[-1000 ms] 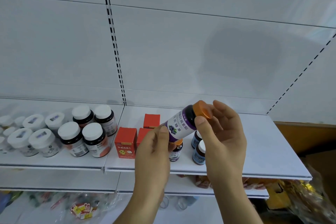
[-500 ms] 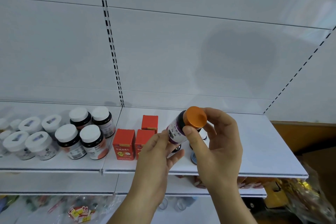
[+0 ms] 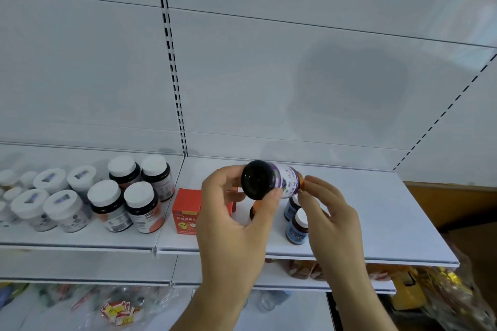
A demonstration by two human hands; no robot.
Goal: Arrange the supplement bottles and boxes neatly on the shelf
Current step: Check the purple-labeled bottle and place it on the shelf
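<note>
**Above the shelf front, a purple-label bottle held sideways in both hands**

Over the front half of the white shelf, the purple-label bottle lies on its side in the air, its dark base turned toward the camera and its orange cap pointing away to the right. The left hand has its grip curled round the base end, thumb under and fingers over. The right hand pinches the cap end with its fingertips.

To do this step well, I judge the bottle should be tipped upright, cap up, with the label facing the aisle, then set down beside the small bottle with an orange cap half hidden behind the left thumb. Lower it slowly: the two blue-label bottles stand just beside that spot and could be knocked.

As for containers, every one is capped, so the contents cannot be seen. Red boxes sit closed near the shelf joint. To their left stand four dark bottles with white lids, then a group of pale jars. Below the shelf, clear bags hold small packets, too blurred to name.
</note>
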